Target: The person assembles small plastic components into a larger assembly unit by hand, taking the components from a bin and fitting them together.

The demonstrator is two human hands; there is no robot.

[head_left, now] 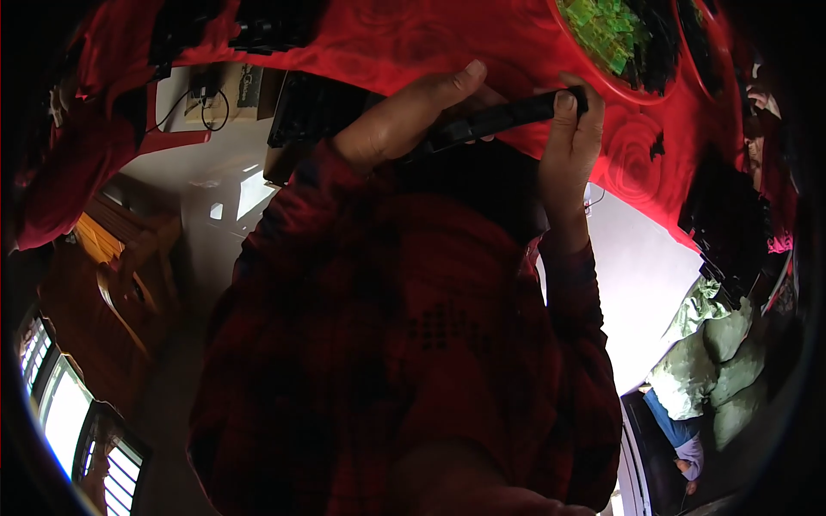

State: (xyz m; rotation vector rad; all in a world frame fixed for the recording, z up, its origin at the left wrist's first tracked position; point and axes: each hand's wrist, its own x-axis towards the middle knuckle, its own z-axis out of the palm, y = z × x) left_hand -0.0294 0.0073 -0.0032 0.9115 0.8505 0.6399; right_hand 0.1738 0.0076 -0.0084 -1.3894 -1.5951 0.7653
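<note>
A long, narrow black piece (pixel 508 116) is held level in front of my chest, close to the edge of the red patterned tablecloth (pixel 379 47). My right hand (pixel 570 142) pinches its right end, with the thumb on the near face and the fingers behind. My left hand (pixel 404 116) is at the other end. Its thumb sticks out above the piece, while its fingers are mostly hidden behind it. The piece looks like a plastic moulding, but shadow hides what kind it is.
A red basin (pixel 594 82) with green translucent bits and black parts stands at upper right. Black parts (pixel 727 224) are heaped at the table's right edge, more (pixel 271 26) at upper left. Pale sacks (pixel 688 374) and another person (pixel 684 439) are lower right; wooden furniture (pixel 103 292) is left.
</note>
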